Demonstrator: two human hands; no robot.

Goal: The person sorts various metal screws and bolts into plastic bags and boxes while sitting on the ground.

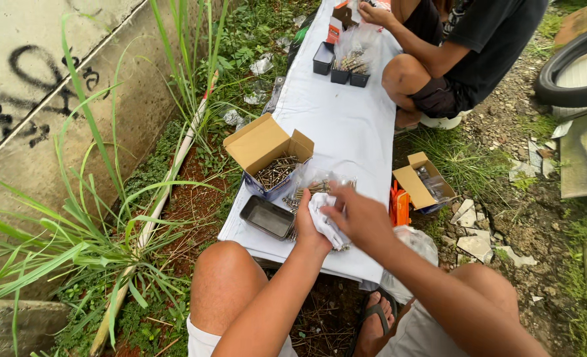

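Both forearms reach forward over the near edge of the white worktop (346,125). The left hand (310,235) has its grip closed around a crumpled white cloth (324,219). The right hand (363,218) bends over it, fingers pinching the same cloth, just beside a clear bag of screws (316,185) and a dark tray (267,217).

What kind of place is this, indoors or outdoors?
Outdoors, probably a rough roadside or yard spot: tall grass beside a concrete wall, broken rubble on the dirt, and a white cloth spread low as a worktable.
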